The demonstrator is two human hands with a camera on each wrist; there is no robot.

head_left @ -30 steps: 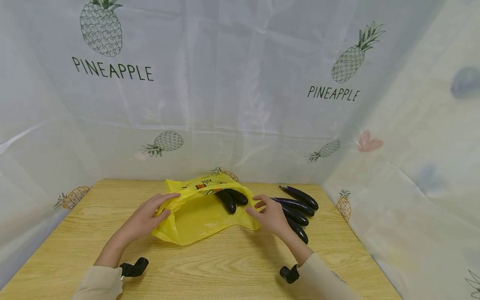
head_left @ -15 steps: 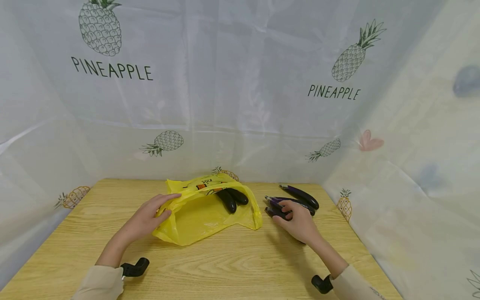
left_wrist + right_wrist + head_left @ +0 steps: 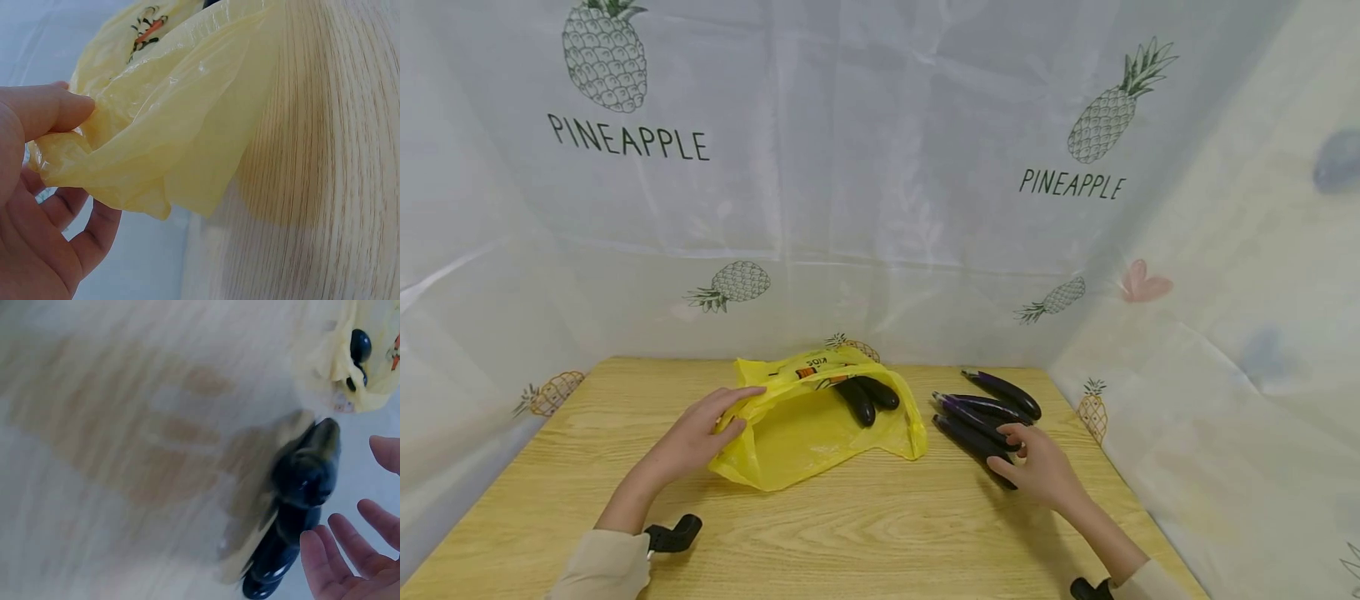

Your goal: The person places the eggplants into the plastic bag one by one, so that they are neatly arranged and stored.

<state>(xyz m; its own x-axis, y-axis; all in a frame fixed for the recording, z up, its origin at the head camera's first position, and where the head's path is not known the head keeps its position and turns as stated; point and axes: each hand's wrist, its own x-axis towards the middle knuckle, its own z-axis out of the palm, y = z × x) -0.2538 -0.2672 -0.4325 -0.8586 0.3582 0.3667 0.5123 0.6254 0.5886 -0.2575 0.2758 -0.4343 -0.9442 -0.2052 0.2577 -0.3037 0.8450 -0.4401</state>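
1. Wooden table [image 3: 820, 542].
2. Yellow bag [image 3: 805, 429], mouth open, mid-table towards the far edge.
3. Four loose eggplants [image 3: 973, 418], near the table's far right corner.
4. Left hand [image 3: 703, 433], pinching the bag's left rim; right hand [image 3: 1041, 467], fingers apart, just beside the loose eggplants.
5. Two bagged eggplants [image 3: 859, 404], side by side.

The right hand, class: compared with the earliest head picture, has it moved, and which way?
Yes: the right hand has moved rightward, away from the yellow bag and closer to the right edge of the table.
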